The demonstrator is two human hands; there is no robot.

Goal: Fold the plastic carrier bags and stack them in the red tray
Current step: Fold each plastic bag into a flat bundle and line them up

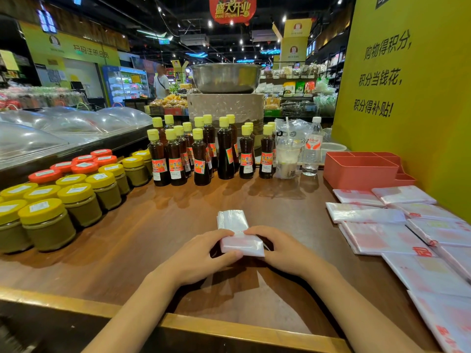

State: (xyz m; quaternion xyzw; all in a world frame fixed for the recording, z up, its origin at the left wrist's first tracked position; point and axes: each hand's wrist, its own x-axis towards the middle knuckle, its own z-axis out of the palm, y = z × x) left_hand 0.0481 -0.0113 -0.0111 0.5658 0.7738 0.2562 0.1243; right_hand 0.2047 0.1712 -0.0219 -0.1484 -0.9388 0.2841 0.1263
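A white plastic carrier bag (238, 233), folded into a narrow strip, lies on the brown wooden counter (158, 225) in front of me. Its near end is folded over into a thick pad. My left hand (201, 253) grips the pad's left side, thumb underneath and fingers on top. My right hand (283, 248) holds its right side, fingers curled over the edge. The red tray (362, 169) stands at the back right, with compartments that look bare. Several flat white bags with red print (387, 235) lie spread along the right side.
Yellow-lidded and red-lidded jars (63, 197) fill the left of the counter. Dark sauce bottles (201, 154) stand in rows at the back, beside a bagged drink cup (288, 154) and a water bottle (312, 149). A yellow wall (407, 98) bounds the right side.
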